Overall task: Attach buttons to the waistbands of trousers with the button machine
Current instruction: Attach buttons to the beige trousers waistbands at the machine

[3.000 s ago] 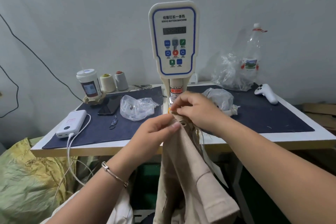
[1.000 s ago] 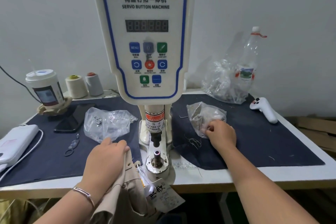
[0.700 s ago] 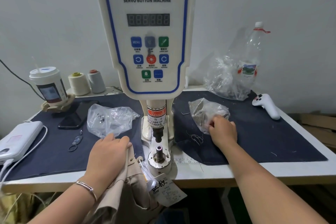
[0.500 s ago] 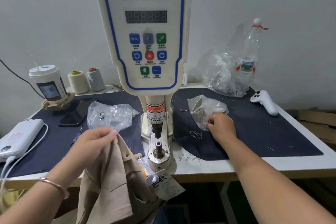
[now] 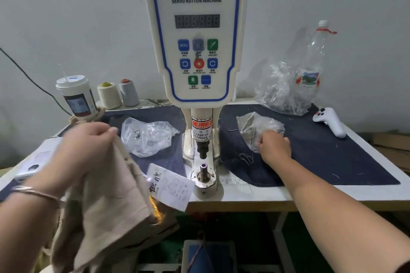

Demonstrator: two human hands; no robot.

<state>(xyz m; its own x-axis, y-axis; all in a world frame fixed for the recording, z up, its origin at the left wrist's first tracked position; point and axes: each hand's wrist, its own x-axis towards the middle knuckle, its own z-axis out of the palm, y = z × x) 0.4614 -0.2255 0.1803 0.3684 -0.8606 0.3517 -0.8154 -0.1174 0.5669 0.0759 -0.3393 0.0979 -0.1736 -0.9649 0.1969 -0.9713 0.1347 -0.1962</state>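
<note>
We are holding the beige trousers (image 5: 106,201) up by the waistband in our left hand (image 5: 84,150), the grip pinching the top edge of the cloth at about nine o'clock from the button machine (image 5: 196,51). The trousers are hanging off the front edge of the table (image 5: 277,193), with a white paper tag (image 5: 172,186) dangling just beside the machine's base. The left hand is blurred, so we cannot tell exactly how the fingers are lying beyond the pinch.

Our right hand (image 5: 274,147) is reaching to three o'clock of the machine, its fingers curled at the mouth of a small clear bag (image 5: 257,127) lying on the dark mat (image 5: 332,157). Whether the grip is already closing on a button we cannot tell; the fingertips are hidden against the plastic.

We judge that we are fetching the next button, with nothing yet loaded: the lower post (image 5: 203,167) of the machine is standing bare and the punch (image 5: 203,150) above it is raised. A second clear bag (image 5: 147,135) at ten o'clock seems to be holding metal parts too.

Next we are likely needing to seat the button part on the post, bring the waistband flat across it, and keep our fingers clear of the punch, as the warning label (image 5: 201,131) is advising.
</note>
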